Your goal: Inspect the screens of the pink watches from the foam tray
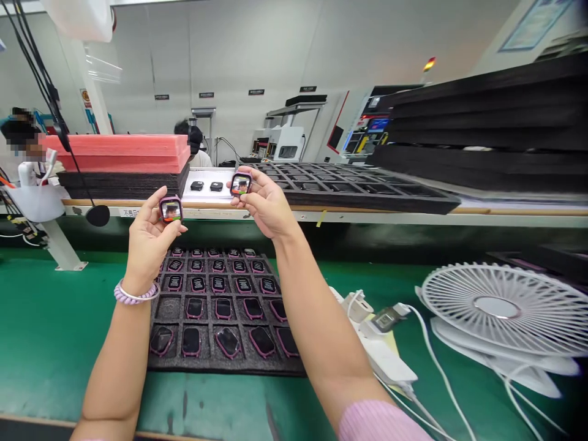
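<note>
- Pink sleeve (pixel 376 421), lower right, cut off by the bottom edge; right forearm (pixel 321 318) hides the tray's (pixel 168 309) right end.
- Left hand (pixel 146 245) pinches one watch (pixel 171 209), right hand (pixel 267 205) another watch (pixel 241 184), both left of upper centre; screen details unclear.
- White fan (pixel 497 307) runs off the right edge.
- Green tabletop (pixel 50 331) below; pale wall (pixel 239 49) across the top.

The green bench (pixel 55 343) carries a tray (pixel 168 309), a fan (pixel 496 306).

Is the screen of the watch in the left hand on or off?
On: the watch in the left hand shows a bright, coloured picture.
</note>
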`<state>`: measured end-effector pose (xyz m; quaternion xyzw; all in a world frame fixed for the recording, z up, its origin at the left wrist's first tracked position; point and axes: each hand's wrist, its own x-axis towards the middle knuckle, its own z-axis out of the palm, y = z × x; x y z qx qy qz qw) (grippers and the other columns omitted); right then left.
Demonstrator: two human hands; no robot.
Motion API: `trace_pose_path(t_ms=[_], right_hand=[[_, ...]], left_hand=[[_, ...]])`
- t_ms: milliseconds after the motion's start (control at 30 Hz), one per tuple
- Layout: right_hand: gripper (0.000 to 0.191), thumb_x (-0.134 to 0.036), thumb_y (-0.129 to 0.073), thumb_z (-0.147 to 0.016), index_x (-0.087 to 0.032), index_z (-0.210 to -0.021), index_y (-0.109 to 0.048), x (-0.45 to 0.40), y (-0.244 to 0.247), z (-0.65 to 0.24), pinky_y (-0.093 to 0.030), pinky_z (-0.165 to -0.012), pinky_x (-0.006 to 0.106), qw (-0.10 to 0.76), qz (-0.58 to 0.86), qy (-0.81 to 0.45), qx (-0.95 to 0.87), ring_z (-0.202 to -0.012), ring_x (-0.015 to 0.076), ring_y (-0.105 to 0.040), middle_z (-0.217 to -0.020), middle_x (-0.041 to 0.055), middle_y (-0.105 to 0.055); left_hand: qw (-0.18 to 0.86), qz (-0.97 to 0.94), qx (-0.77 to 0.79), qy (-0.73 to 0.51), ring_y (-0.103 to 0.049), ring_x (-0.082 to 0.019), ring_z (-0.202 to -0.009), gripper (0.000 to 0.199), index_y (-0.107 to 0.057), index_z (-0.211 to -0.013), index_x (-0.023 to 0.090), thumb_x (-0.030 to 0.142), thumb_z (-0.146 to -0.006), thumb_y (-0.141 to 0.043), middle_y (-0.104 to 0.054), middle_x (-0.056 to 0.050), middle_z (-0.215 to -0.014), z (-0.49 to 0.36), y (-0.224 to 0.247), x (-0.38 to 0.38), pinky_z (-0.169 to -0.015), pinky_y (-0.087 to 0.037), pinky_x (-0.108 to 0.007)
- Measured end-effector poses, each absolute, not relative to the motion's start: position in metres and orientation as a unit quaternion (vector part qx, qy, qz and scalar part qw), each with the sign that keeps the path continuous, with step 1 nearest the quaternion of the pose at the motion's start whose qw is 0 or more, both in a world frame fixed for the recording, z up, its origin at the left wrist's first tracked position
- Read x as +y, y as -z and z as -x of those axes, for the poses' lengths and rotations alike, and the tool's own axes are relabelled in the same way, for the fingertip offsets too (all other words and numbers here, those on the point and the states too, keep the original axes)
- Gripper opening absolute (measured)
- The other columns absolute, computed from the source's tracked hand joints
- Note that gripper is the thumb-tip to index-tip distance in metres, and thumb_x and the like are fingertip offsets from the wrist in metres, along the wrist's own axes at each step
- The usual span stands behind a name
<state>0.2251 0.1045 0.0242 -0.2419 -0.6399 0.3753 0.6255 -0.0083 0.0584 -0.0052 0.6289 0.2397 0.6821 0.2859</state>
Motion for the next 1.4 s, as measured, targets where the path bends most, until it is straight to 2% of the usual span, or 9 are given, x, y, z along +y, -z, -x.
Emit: trace_pose_path(t_ms=[200, 333, 567, 767, 867, 1033, 1233, 1400], right_hand=[[0.058, -0.020, -0.059, -0.069, -0.022, -0.127, -0.052, 0.110, -0.023, -0.213, -0.057, -0.079, 0.036, 0.616, 0.261, -0.372, -0.643, -0.081, 0.0195, -0.065, -0.107, 0.0045, -0.067], [0.058, -0.022, -0.064, -0.069, -0.023, -0.126, -0.053, 0.095, -0.015, -0.225, -0.055, -0.073, 0.034, 0.624, 0.245, -0.386, -0.634, -0.077, 0.0187, -0.063, -0.103, 0.0042, -0.067], [0.054, -0.031, -0.072, -0.079, -0.024, -0.130, -0.054, 0.048, 0.013, -0.233, -0.054, -0.067, 0.033, 0.615, 0.268, -0.400, -0.624, -0.070, 0.0172, -0.062, -0.106, 0.0056, -0.068], [0.052, -0.023, -0.070, -0.076, -0.025, -0.125, -0.056, 0.039, 0.023, -0.225, -0.054, -0.067, 0.033, 0.615, 0.255, -0.416, -0.619, -0.072, 0.0170, -0.062, -0.110, 0.0055, -0.067], [0.052, -0.025, -0.070, -0.076, -0.026, -0.127, -0.055, 0.040, 0.025, -0.220, -0.055, -0.069, 0.035, 0.598, 0.260, -0.426, -0.627, -0.075, 0.0191, -0.064, -0.110, 0.0060, -0.066], [0.048, -0.032, -0.073, -0.080, -0.023, -0.125, -0.057, 0.041, 0.027, -0.214, -0.057, -0.070, 0.037, 0.588, 0.250, -0.450, -0.625, -0.074, 0.0202, -0.067, -0.107, 0.0063, -0.068], [0.048, -0.038, -0.079, -0.080, -0.023, -0.122, -0.060, 0.041, 0.027, -0.211, -0.058, -0.065, 0.034, 0.590, 0.232, -0.480, -0.607, -0.070, 0.0194, -0.068, -0.101, 0.0055, -0.071], [0.045, -0.038, -0.078, -0.082, -0.023, -0.120, -0.060, 0.041, 0.027, -0.210, -0.058, -0.063, 0.032, 0.599, 0.224, -0.480, -0.601, -0.068, 0.0178, -0.068, -0.102, 0.0055, -0.072]], left_hand=[[0.287, -0.629, 0.242, -0.681, -0.064, -0.011, -0.080, 0.063, -0.054, -0.137, 0.022, 0.020, -0.078, -0.077, -0.067, -0.005, -0.103, 0.008, 0.005, 0.058, -0.075, -0.063, -0.022], [0.293, -0.630, 0.226, -0.682, -0.063, -0.011, -0.080, 0.061, -0.056, -0.135, 0.022, 0.018, -0.078, -0.076, -0.067, -0.004, -0.102, 0.004, 0.006, 0.058, -0.073, -0.062, -0.020], [0.333, -0.652, 0.210, -0.647, -0.060, -0.009, -0.072, 0.052, -0.060, -0.130, 0.022, 0.018, -0.079, -0.073, -0.067, -0.004, -0.101, -0.017, 0.010, 0.052, -0.069, -0.060, -0.019], [0.402, -0.649, 0.198, -0.615, -0.065, -0.010, -0.078, 0.055, -0.059, -0.128, 0.022, 0.014, -0.075, -0.072, -0.065, -0.005, -0.107, -0.029, 0.017, 0.052, -0.076, -0.061, -0.022], [0.412, -0.649, 0.202, -0.606, -0.067, -0.011, -0.078, 0.055, -0.056, -0.128, 0.021, 0.014, -0.075, -0.071, -0.065, -0.005, -0.106, -0.030, 0.020, 0.053, -0.077, -0.061, -0.023], [0.401, -0.648, 0.220, -0.609, -0.065, -0.010, -0.073, 0.047, -0.057, -0.122, 0.020, 0.019, -0.077, -0.071, -0.064, -0.004, -0.103, -0.030, 0.020, 0.052, -0.070, -0.061, -0.022], [0.390, -0.646, 0.234, -0.613, -0.062, -0.008, -0.062, 0.034, -0.060, -0.111, 0.020, 0.023, -0.079, -0.072, -0.063, -0.001, -0.090, -0.030, 0.017, 0.051, -0.060, -0.058, -0.019], [0.400, -0.648, 0.227, -0.607, -0.066, -0.009, -0.064, 0.039, -0.059, -0.116, 0.021, 0.022, -0.080, -0.072, -0.066, -0.002, -0.097, -0.030, 0.018, 0.051, -0.063, -0.059, -0.020]])
